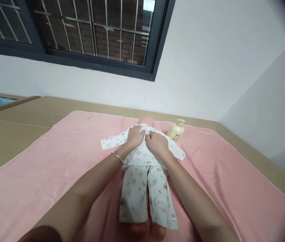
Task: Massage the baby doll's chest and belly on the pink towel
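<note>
Two bare hands are pressed flat on the chest of a baby doll [142,161] laid on its back on a pink towel [56,168]. The left hand [134,136] is spread with fingers loosely together over the doll's white printed top [138,153], a thin metal bangle [117,156] seen at its wrist. The right hand [158,143] is laid just beside it, fingers curled slightly into the cloth near the collar; nothing is pinched outright, so far as can be told. Beyond the fingertips, the doll's smooth bald head [146,120] is seen. Toward the wrists, soft patterned trousers [144,195] run down to two bare feet [148,230] between the forearms. Just past the right hand, a cream plastic bottle [176,131] with a pump top is stood upright on the towel, near the doll's outstretched sleeve. Plush towel is left open well out to either side of both hands. Its pale hem is set on a tan, flat surface [11,141], whose far edge meets a white wall [208,67] beyond the fingertips. A dark-framed barred window [94,33] is set above.
</note>
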`<move>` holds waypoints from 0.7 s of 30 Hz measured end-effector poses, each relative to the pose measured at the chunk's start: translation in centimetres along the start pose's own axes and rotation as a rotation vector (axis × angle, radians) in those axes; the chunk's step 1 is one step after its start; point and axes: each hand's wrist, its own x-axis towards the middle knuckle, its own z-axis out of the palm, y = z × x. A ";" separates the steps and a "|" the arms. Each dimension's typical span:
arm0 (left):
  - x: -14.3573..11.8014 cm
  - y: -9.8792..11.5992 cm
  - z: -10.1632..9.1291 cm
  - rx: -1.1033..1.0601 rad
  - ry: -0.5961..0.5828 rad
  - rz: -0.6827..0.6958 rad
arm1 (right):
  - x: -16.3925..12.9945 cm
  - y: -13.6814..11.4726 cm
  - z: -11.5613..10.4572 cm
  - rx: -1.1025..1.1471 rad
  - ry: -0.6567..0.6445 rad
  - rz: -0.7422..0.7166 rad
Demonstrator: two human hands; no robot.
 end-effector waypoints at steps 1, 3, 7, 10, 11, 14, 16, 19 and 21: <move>0.0 0.1 -0.1 0.025 -0.003 0.007 | 0.0 0.0 0.0 0.005 -0.004 0.006; -0.4 0.6 -0.3 0.091 0.006 0.028 | 0.4 0.4 0.4 0.037 0.011 0.003; -1.8 2.2 -1.0 0.257 0.041 0.092 | 1.8 2.0 1.7 0.157 0.052 -0.079; -2.7 3.0 -1.5 0.386 0.032 0.161 | 2.8 3.2 2.6 0.250 0.017 -0.113; -2.9 3.2 -1.5 0.416 0.027 0.176 | 3.0 3.4 2.8 0.271 0.001 -0.113; -3.2 3.4 -1.3 0.441 0.025 0.164 | 3.4 3.8 3.2 0.281 -0.014 -0.108; -3.3 3.4 -1.1 0.411 0.032 0.131 | 3.4 3.8 3.2 0.244 0.002 -0.107; -3.1 3.1 -0.8 0.346 0.055 0.121 | 2.9 3.3 2.9 0.159 0.033 -0.114; -2.8 2.7 -0.6 0.311 0.072 0.127 | 2.4 2.7 2.3 0.094 0.054 -0.115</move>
